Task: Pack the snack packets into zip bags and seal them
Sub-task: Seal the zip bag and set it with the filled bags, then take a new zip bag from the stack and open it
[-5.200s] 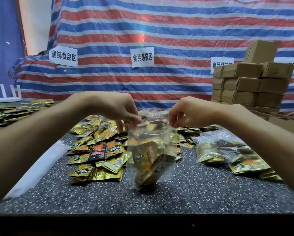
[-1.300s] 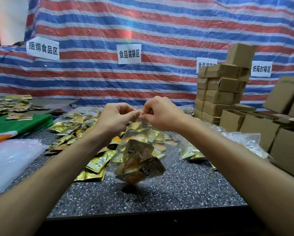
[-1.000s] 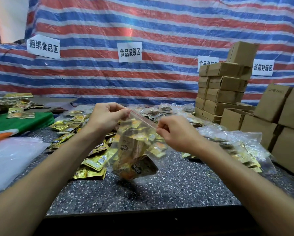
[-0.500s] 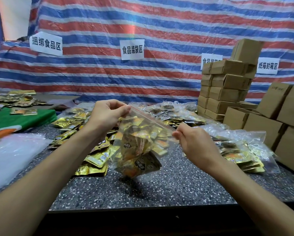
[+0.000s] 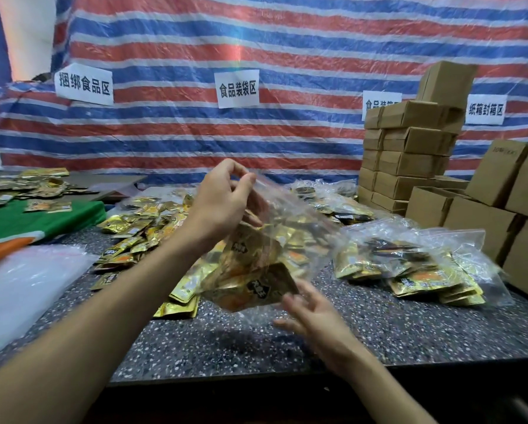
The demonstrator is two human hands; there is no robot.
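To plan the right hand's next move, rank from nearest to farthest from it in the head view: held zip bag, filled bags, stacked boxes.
1. Held zip bag, just above the right hand.
2. Filled bags, on the table, rightward.
3. Stacked boxes, back right by the tarp.

— How is the scene lit?
— It is lit softly and evenly from above; a faint shadow is cast on the speckled table [image 5: 226,341] under the zip bag [image 5: 275,246].
— Is glare seen?
— A pale coloured streak is seen on the striped tarp [image 5: 238,56]. The zip bag and the right hand [image 5: 311,316] are blurred, and the cardboard boxes [image 5: 483,221] are bent at the right edge.
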